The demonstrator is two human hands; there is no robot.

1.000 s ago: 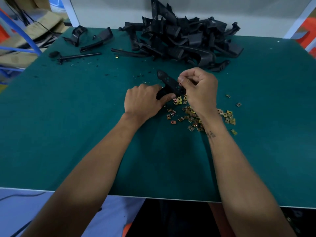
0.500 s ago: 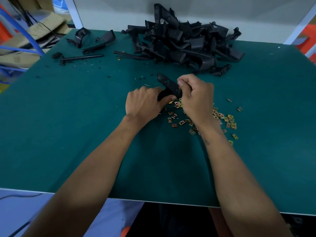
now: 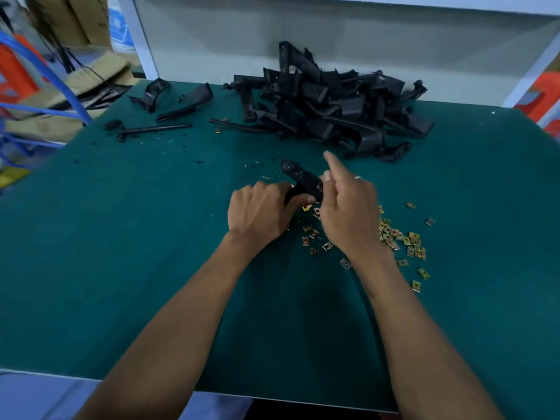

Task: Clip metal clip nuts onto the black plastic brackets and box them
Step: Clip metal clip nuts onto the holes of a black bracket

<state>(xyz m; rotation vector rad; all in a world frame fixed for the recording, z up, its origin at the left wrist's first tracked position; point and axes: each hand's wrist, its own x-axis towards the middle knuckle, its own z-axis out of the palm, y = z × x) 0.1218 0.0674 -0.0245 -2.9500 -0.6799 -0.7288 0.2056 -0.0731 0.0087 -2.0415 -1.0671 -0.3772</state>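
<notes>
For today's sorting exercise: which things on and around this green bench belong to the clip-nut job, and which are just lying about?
Part of the job:
- bracket gripped by the left hand
- right hand at the bracket, forefinger out
- loose clip nuts
- pile of black brackets

Lying about:
- thin black rod
- cardboard off the bench
- blue tubing

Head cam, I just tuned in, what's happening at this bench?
A person is fitting clip nuts to a black bracket over the green table. The left hand grips its lower end; the right hand works at its side, index finger raised. Loose clip nuts lie beside it, a bracket pile behind.
</notes>
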